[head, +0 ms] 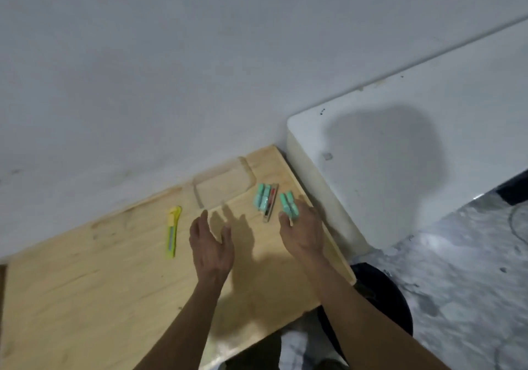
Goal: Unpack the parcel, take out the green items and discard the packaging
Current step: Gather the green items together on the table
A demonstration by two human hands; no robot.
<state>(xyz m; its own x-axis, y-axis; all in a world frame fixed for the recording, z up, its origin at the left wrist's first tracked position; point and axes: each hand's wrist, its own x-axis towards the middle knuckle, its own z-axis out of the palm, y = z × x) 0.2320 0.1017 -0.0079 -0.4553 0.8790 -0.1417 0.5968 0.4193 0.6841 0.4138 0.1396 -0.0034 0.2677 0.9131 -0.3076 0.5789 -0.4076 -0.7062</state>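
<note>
Two small packs of mint-green items lie near the far right corner of a pale wooden table (100,298). One green pack (262,200) rests flat next to a narrow strip (270,205) with red and dark marks. The other green pack (288,204) is at the fingertips of my right hand (303,232), which holds or touches its near end. My left hand (210,244) hovers open above the table, fingers apart, holding nothing. No parcel or packaging shows.
A yellow utility knife (172,231) lies on the table to the left of my left hand. A white block or counter (400,169) stands right of the table. A dark round bin (383,301) sits on the marbled floor below the table's right edge.
</note>
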